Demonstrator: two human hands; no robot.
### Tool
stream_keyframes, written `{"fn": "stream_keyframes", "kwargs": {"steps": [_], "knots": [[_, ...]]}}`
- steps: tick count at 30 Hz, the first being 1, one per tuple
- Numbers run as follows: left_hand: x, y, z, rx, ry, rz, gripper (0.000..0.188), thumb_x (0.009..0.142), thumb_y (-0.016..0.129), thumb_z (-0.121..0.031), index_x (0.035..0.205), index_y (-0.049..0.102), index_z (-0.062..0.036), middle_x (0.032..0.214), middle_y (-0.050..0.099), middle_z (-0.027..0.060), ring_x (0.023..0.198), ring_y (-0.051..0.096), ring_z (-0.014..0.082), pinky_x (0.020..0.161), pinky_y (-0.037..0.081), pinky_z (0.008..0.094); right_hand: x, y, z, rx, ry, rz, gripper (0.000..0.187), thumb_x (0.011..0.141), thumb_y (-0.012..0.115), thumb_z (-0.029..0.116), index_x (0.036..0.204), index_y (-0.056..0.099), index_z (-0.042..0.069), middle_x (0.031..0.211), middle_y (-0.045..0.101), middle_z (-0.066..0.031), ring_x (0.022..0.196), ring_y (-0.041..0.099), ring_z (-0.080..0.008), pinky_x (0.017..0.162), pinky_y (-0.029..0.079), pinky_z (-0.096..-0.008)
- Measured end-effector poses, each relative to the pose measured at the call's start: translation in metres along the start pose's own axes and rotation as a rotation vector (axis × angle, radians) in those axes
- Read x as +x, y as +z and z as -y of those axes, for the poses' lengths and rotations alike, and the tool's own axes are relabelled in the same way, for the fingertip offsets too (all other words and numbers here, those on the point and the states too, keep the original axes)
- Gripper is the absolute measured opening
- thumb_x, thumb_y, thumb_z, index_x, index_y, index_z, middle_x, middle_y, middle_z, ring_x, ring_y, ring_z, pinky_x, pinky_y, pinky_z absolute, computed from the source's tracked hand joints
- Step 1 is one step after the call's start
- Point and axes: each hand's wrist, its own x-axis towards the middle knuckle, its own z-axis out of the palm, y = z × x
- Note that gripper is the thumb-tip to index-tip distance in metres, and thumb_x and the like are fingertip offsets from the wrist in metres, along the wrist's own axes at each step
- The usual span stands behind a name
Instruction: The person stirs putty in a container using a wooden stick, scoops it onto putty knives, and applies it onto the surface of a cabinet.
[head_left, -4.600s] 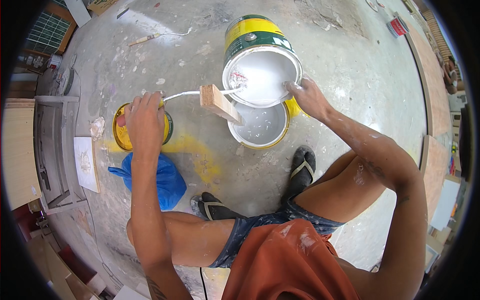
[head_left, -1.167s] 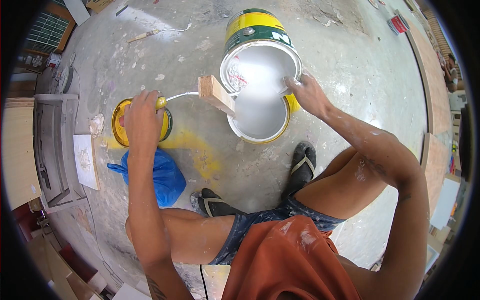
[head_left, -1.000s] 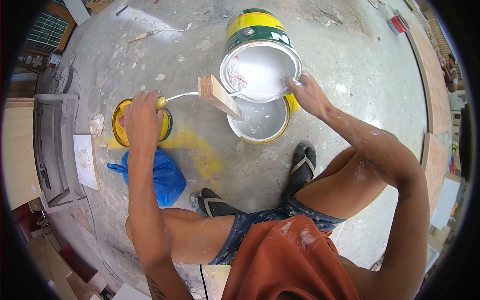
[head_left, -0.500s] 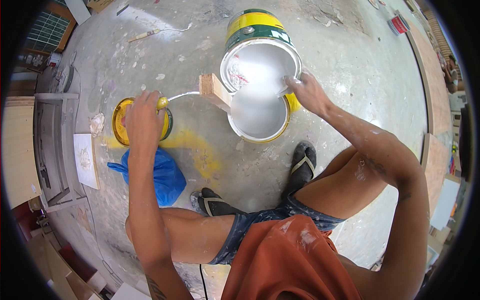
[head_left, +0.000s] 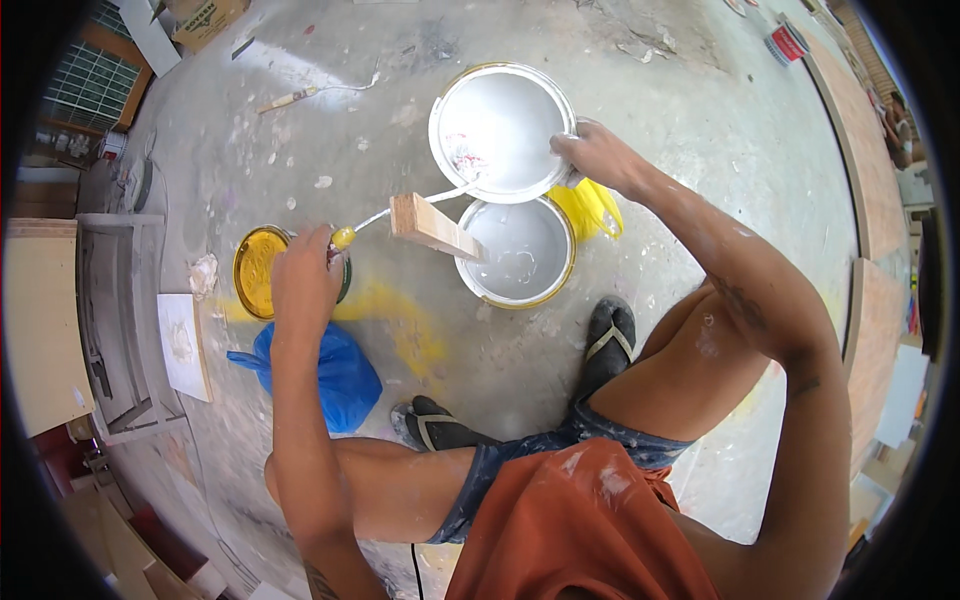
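Observation:
My left hand [head_left: 306,268] is closed round the yellow handle of a paint roller frame [head_left: 372,222]. Its white-coated wire reaches right to the near rim of a paint can [head_left: 497,78]. My right hand [head_left: 600,156] grips that can's right rim; its inside is coated white, with reddish marks. Just nearer me, partly overlapped by it, stands a second paint can [head_left: 520,301] with white paint inside. A wooden stick [head_left: 432,228] leans out over its left rim. Below my left hand lies a yellow can lid or top [head_left: 258,270], partly hidden by that hand.
A knotted blue plastic bag [head_left: 335,375] sits by my left leg. Something yellow, plastic-like [head_left: 597,210] lies right of the cans. Another roller frame [head_left: 292,98] lies on the floor at far left. A red and white can [head_left: 787,43] stands far right, by wooden boards [head_left: 850,150].
The upper can has swung from a pouring tilt to more upright, and the white flow into the lower can has stopped. The roller frame's wire now reaches the upper can's rim.

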Motion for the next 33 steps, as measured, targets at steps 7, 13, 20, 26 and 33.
{"fn": "stream_keyframes", "kwargs": {"steps": [7,13,20,26,33], "knots": [[-0.001,0.001,0.003,-0.056,0.007,0.089,0.028,0.083,0.067,-0.010,0.109,0.061,-0.0011,0.098,0.062,0.0161,0.092,0.061,0.0368,0.077,0.048,0.0461,0.022,-0.002,-0.005,-0.012,0.054,0.064,0.041,0.088,0.051,0.024,0.105,0.060,-0.011,0.089,0.068,-0.0185,0.073,0.068,-0.0222,0.070,0.057,-0.0324],[-0.004,0.006,0.006,-0.130,0.026,0.046,0.028,0.085,0.063,-0.006,0.112,0.059,-0.0010,0.100,0.061,0.0179,0.092,0.060,0.0382,0.077,0.048,0.0461,0.025,0.007,-0.003,-0.038,0.053,0.010,0.040,0.088,0.049,0.025,0.104,0.062,-0.011,0.085,0.068,-0.0175,0.073,0.068,-0.0230,0.071,0.056,-0.0324],[-0.003,0.008,0.005,-0.104,0.048,0.059,0.027,0.085,0.062,-0.005,0.112,0.059,-0.0013,0.100,0.061,0.0180,0.092,0.060,0.0387,0.077,0.049,0.0466,0.042,0.007,-0.004,-0.071,0.028,0.019,0.039,0.088,0.049,0.024,0.104,0.062,-0.009,0.084,0.068,-0.0168,0.072,0.068,-0.0225,0.070,0.056,-0.0329],[-0.003,0.011,0.003,-0.101,0.057,0.072,0.026,0.086,0.060,-0.005,0.112,0.059,-0.0014,0.102,0.061,0.0182,0.092,0.061,0.0389,0.077,0.049,0.0466,0.051,0.007,-0.010,-0.094,0.035,0.025,0.039,0.087,0.049,0.024,0.103,0.061,-0.010,0.082,0.067,-0.0156,0.069,0.067,-0.0214,0.067,0.056,-0.0328],[-0.004,0.013,0.005,-0.115,0.011,0.103,0.030,0.086,0.061,-0.005,0.115,0.057,0.0013,0.103,0.061,0.0192,0.096,0.060,0.0382,0.082,0.048,0.0428,0.058,0.010,-0.008,-0.105,-0.033,0.057,0.038,0.086,0.048,0.023,0.097,0.063,-0.009,0.079,0.066,-0.0148,0.065,0.065,-0.0218,0.061,0.055,-0.0336]]}}
